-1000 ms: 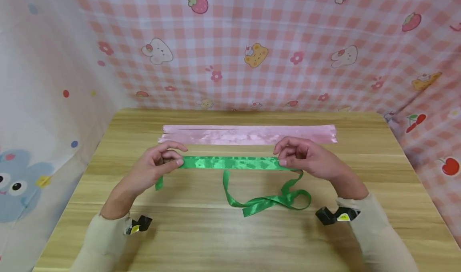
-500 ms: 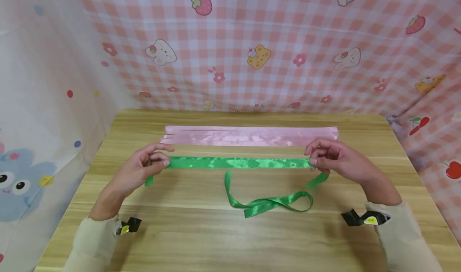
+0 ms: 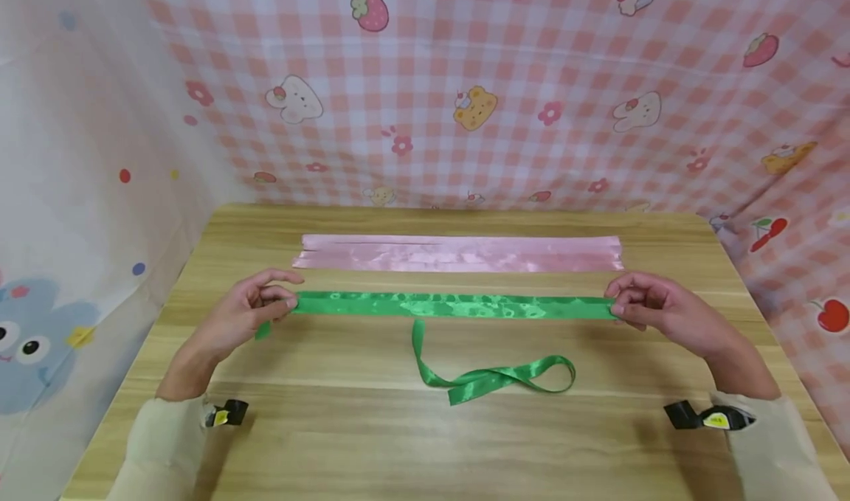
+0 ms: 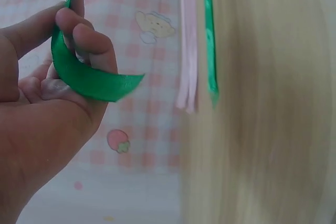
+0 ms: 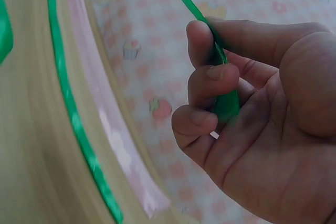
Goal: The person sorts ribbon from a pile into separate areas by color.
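My left hand (image 3: 240, 311) pinches one end region of a green satin ribbon (image 3: 451, 305) between thumb and fingers. A short tail of this ribbon (image 4: 94, 81) curls below the fingers in the left wrist view. On the other side my right hand (image 3: 671, 315) pinches the ribbon near its opposite end; a short end piece (image 5: 227, 104) lies inside the fingers. Between both hands the ribbon runs straight and taut above the table. A second green strip (image 4: 210, 35) lies flat on the table in both wrist views; from the head, the held ribbon mostly covers it.
Pink satin ribbons (image 3: 458, 254) lie side by side, straight, towards the table's back edge. Nearer the front, a loose green ribbon (image 3: 478, 383) lies looped on the wooden table (image 3: 398, 449). A pink checked cloth (image 3: 425, 102) hangs behind.
My right hand has slid right along the green ribbon, and its dangling tail has shortened out of sight. My left hand has moved left. The stretched span is longer.
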`<state>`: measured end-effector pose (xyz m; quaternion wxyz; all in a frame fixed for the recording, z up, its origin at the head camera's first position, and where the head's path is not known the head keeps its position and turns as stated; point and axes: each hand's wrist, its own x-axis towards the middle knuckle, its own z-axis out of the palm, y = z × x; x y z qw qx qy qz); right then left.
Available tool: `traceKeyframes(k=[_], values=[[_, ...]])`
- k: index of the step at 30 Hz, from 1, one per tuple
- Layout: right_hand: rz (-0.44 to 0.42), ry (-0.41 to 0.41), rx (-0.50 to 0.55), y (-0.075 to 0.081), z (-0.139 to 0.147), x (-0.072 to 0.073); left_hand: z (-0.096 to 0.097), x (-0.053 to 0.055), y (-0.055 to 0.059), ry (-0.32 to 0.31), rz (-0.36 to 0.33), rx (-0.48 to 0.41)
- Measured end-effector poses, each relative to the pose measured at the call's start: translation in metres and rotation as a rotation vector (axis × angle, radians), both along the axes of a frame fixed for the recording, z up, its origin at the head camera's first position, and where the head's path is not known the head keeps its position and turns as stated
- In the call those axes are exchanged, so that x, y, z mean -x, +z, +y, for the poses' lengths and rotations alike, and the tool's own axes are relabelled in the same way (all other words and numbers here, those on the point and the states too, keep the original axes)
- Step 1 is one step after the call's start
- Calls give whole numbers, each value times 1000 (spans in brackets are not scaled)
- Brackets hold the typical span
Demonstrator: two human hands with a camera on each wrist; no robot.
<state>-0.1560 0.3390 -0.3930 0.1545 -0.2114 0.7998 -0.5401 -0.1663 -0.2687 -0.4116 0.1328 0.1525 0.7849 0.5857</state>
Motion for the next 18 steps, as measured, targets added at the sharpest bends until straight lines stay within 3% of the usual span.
traceKeyframes(k=[7, 18], values=[[-32, -78, -49, -16, 18, 0, -4, 5, -8, 50, -53, 59], [-116, -175, 8, -50, 33, 1, -10, 12, -27, 76, -96, 80]])
